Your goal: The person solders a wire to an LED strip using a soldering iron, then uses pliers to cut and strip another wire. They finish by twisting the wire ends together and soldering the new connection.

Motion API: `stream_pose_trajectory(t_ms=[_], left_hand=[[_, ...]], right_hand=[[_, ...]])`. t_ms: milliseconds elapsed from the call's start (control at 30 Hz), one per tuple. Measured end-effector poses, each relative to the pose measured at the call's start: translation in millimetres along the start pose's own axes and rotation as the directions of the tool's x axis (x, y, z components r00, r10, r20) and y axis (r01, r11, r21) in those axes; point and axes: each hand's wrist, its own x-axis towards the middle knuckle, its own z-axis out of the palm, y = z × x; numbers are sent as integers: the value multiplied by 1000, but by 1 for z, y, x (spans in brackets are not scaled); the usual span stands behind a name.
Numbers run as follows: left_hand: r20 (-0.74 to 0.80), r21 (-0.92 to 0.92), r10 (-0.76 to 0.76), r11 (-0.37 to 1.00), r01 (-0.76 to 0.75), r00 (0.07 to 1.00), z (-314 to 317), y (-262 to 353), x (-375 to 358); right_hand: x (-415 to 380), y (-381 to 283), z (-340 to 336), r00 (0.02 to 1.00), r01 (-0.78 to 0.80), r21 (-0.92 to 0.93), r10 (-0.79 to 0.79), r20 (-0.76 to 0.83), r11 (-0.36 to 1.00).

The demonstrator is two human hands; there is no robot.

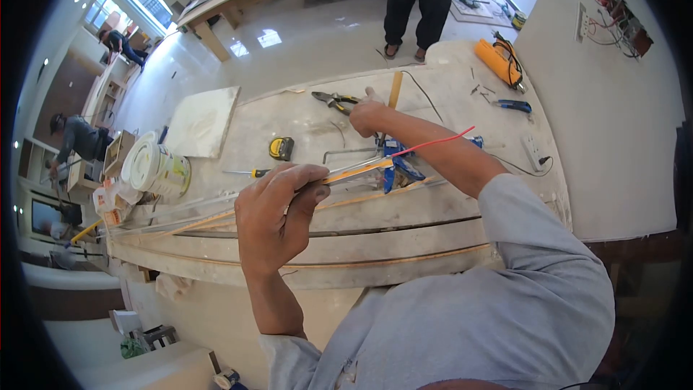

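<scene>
Orange strip [361, 171], pinched between thumb and forefinger of the left hand [276, 213], slanting up and right, red wire [440, 139] beyond its end. Across now to the right hand [369, 117], nearer the pliers [334, 100]: they lie just left of its fingers, long axis pointing left, handles toward the hand; its grip's hidden, can't tell. Grey nose, black-and-yellow handles, over a dusty tabletop [263, 117].

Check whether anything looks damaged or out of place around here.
Yes. On the wall at right, wires hang out in an exposed tangle instead of sitting behind a cover. The table is also smudged near the pliers.
</scene>
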Motion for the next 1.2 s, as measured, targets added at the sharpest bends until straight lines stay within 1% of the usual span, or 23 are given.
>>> stream_pose_trajectory(t_ms=[33, 167, 200, 233, 267, 300, 333, 367, 433, 500, 533, 567, 600, 667, 767, 800, 867, 900, 967, 1033, 1100, 1167, 1200], left_hand=[[-6, -3, -2, 1000, 2, 1000, -1, 0, 1], [-23, -9, 21, 1000, -21, 1000, -5, 0, 1], [-26, -7, 28, 1000, -28, 999, -5, -1, 1], [-26, -8, 33, 999, -33, 999, -5, -2, 0], [-27, -14, 31, 999, -31, 999, -4, -3, -1], [-32, -17, 31, 999, -32, 999, -3, -3, -2], [-40, -17, 35, 999, -35, 999, -2, -3, -2], [-40, -19, 39, 999, -40, 998, -2, -3, -3], [12, 26, 6, 1000, -6, 1000, 0, -3, -5], [17, 10, 9, 1000, -9, 1000, 4, -3, -9], [21, 4, -4, 1000, 4, 1000, 7, -2, -12], [23, -5, 11, 1000, -11, 1000, 10, -2, -16], [18, -19, -7, 1000, 7, 1000, 13, -2, -19], [26, -39, -12, 999, 13, 1000, 18, 0, -27], [33, -43, -3, 999, 5, 999, 18, 6, -37], [46, -42, -16, 999, 18, 999, 17, 9, -40], [50, -40, -31, 999, 33, 998, 16, 14, -44], [58, -54, -30, 998, 33, 998, 16, 17, -46], [43, -65, -37, 997, 40, 998, 14, 22, -53], [54, -76, 19, 997, -15, 998, 14, 22, -55], [42, -73, 19, 997, -16, 999, 15, 25, -58], [36, -71, 22, 997, -19, 999, 15, 27, -60], [49, -64, 19, 998, -15, 999, 14, 29, -61]], right_hand=[[5, -1, 0, 994, 8, 13, -10, 108, 1000], [22, -6, -3, 984, -2, 39, -5, 180, 999], [28, -3, -8, 986, 64, 215, -95, 136, 974], [31, 0, -7, 981, 131, 384, -175, 80, 914], [29, 2, -1, 981, 127, 384, -173, 86, 914], [25, 6, 5, 963, 207, 474, -92, -255, 856], [20, 12, 10, 829, 316, 520, 34, -558, 794], [-11, 8, -8, 860, 252, 560, 83, -503, 789], [-78, 1, -23, 794, 358, 698, 191, -577, 620], [-136, -7, -15, 813, 418, 865, 311, -493, 278], [-172, -18, -20, 786, 454, 878, 397, -474, 149], [-204, -29, -25, 759, 495, 869, 478, -443, 19], [-227, -36, -24, 750, 496, 868, 490, -444, 28], [-261, -50, -20, 567, 775, 622, 553, -610, -109], [-278, -68, -20, 496, 827, 558, 547, -674, -62], [-281, -73, -22, 489, 830, 555, 550, -677, -54], [-282, -84, -25, 525, 813, 569, 578, -624, -124], [-282, -87, -26, 526, 813, 570, 573, -628, -122], [-282, -92, -29, 428, 840, 541, 563, -707, 39], [-286, -96, -28, 435, 824, 564, 567, -699, 64], [-288, -98, -28, 441, 805, 587, 571, -692, 89], [-287, -100, -27, 391, 825, 552, 579, -715, 125], [-289, -102, -28, 394, 824, 552, 574, -718, 126]])
